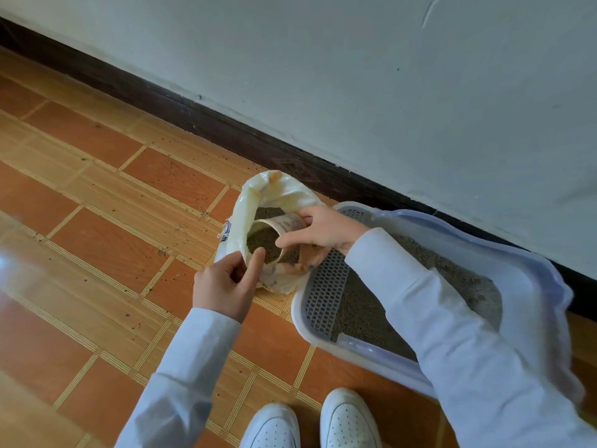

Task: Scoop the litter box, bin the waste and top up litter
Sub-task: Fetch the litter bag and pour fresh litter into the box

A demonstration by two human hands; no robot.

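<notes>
The right hand (323, 232) gripped a full cup (274, 236) inside the litter bag (274, 192), whose rim the left hand (226, 282) pinched, so grains could spill before reaching the litter box (326, 292) beside it.

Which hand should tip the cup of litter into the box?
The right hand: it already grips the cup, full of litter, inside the bag, and the litter box lies on its side. The left hand only holds the bag's rim.
</notes>
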